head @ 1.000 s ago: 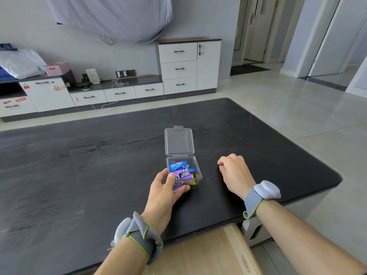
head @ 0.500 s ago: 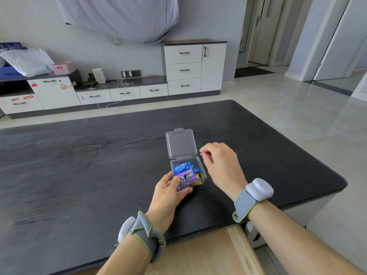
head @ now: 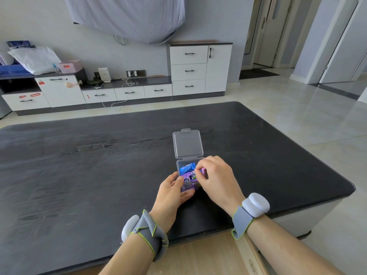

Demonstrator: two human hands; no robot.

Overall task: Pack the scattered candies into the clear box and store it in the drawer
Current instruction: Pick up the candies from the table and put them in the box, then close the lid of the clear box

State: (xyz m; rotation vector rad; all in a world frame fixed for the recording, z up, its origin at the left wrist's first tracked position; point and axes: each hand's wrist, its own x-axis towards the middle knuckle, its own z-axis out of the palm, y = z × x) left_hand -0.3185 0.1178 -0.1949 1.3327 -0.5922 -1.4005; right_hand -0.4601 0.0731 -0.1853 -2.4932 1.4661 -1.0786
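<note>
Moved in from the bare table (head: pixel 99 175) beside the clear box (head: pixel 179 165): right hand (head: pixel 215 179), 1 second back resting as a loose fist well to the side, now over the box's open top, fingertips (head: pixel 198 172) pinched on a pink candy (head: pixel 203 172) among the wrapped sweets inside.

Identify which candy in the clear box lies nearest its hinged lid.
The blue-wrapped candy: it sits at the far end by the lid, while the purple ones lie nearer the person.

Bare forearms; grey wrist straps (head: pixel 241 222) edged lime-green, each carrying rounded white pod (head: pixel 255 205).
</note>
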